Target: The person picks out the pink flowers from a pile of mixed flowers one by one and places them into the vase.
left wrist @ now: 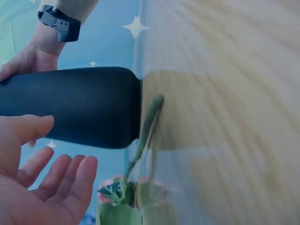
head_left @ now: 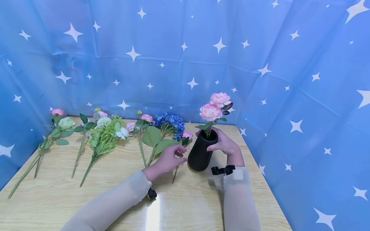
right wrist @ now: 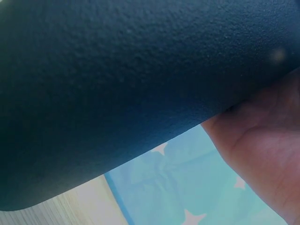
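Right of centre on the desk (head_left: 190, 199), the right hand (head_left: 224, 142) grips the black vase (head_left: 200, 154) holding pink peonies (head_left: 211, 112); the left hand (head_left: 167, 158), loosely open, is empty; arranging seems underway, probably next calling for grasping the pink rose (head_left: 187, 134)

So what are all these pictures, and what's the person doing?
There's no robot, just a person. The wide picture comes from a camera on their head; each close-up comes from a small black camera on a wrist.

The right hand has its fingers round a tall black vase with two ruffled pink flowers in it. The left hand is close by, holding nothing.

On the pale wooden table lie a blue clustered flower, a feathery green sprig and other flowers.
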The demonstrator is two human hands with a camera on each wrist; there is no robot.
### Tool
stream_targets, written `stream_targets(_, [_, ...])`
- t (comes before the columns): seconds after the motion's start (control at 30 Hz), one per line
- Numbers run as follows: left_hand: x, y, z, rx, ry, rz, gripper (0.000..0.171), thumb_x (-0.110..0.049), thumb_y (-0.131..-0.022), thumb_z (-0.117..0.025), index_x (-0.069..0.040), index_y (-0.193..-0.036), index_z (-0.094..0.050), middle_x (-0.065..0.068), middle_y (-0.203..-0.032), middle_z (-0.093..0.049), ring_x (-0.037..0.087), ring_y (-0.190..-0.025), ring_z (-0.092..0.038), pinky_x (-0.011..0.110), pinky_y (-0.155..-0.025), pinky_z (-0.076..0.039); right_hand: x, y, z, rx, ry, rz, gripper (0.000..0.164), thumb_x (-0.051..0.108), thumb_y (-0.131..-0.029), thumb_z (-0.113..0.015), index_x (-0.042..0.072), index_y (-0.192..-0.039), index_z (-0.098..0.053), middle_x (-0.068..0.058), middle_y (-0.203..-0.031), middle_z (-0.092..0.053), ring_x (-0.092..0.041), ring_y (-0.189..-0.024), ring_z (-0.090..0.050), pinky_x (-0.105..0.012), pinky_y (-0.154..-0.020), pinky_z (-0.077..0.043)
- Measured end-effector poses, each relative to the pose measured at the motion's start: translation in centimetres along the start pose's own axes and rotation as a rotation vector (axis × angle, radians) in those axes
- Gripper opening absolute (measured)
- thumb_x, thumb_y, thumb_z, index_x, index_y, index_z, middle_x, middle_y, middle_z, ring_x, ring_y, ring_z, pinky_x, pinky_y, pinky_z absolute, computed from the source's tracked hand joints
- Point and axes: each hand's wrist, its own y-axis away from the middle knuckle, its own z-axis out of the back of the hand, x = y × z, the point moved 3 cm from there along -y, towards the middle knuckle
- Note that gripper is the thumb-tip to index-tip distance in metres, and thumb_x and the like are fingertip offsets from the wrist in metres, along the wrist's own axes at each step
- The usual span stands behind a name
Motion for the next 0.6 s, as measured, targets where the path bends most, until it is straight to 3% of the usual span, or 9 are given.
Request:
stream_targets(0.27, [0.0,0.8,1.5,0.005,-0.06,-0.027,0.026,-0.011,-0.093,-0.08,-0.007,-0.118,-0.072,0.018,-0.122,-0.073,0.024,-0.102,-0.074,0.041,-0.093,-0.063,-0.1,0.1,0.0,-0.004,0.009,-0.001,0.073,0.013,-0.086,-0.09,-0.008,-0.145,-0.053,-0.023,-0.146,-0.064,-0.024,-0.137,-0.063,-0.029,-0.113,-0.052])
stream_targets(0.5, [0.9,1.8,3.8,-0.031,-0.109,0.034,0.032,-0.014,-0.093,-0.081,-0.006,-0.123,-0.073,0.014,-0.123,-0.074,0.019,-0.101,-0.071,0.04,-0.092,-0.061,0.1,0.0,-0.1,-0.01,0.009,-0.003,0.073,0.011,-0.085,-0.09,-0.01,-0.144,-0.053,-0.031,-0.145,-0.061,-0.022,-0.136,-0.064,-0.03,-0.113,-0.052])
stream_targets(0.6, [1.4,2.5,4.9,-0.046,-0.134,0.031,0.03,-0.014,-0.093,-0.081,-0.005,-0.121,-0.073,0.013,-0.12,-0.075,0.019,-0.1,-0.072,0.04,-0.092,-0.061,0.1,0.0,-0.1,-0.007,0.005,-0.005,0.072,0.01,-0.085,-0.09,-0.01,-0.144,-0.053,-0.031,-0.146,-0.061,-0.02,-0.135,-0.064,-0.03,-0.113,-0.051])
